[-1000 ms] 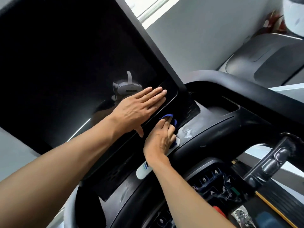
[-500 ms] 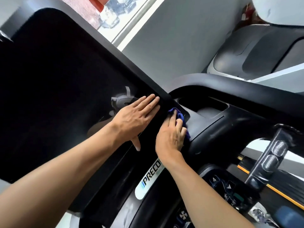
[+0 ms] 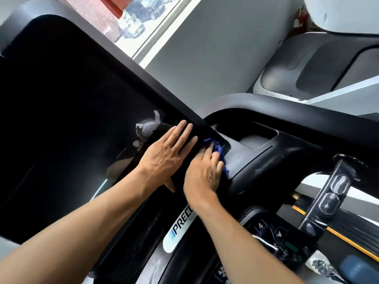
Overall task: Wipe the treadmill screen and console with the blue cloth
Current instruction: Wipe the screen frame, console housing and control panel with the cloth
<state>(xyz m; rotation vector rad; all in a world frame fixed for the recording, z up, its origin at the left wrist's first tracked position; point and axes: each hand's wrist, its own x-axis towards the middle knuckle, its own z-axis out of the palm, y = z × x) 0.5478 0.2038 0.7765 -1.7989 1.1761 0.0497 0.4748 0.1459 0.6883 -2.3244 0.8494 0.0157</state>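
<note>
Blue cloth (image 3: 217, 149) apparently further up the console (image 3: 256, 160).

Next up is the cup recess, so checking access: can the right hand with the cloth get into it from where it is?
Probably yes. The right hand presses the blue cloth on the console beside the screen's lower corner; the recess lies just beyond, open, with nothing visible between. The left hand lies flat on the screen, out of the way.

Screen (image 3: 67, 111): large, black, glossy, unlit, tilted, reflecting a headset. Console (image 3: 287, 152): matte black, with a recessed tray just beside the screen's lower right corner. Cloth (image 3: 218, 149): dark blue, bunched, pressed against console at that corner, mostly covered.
</note>
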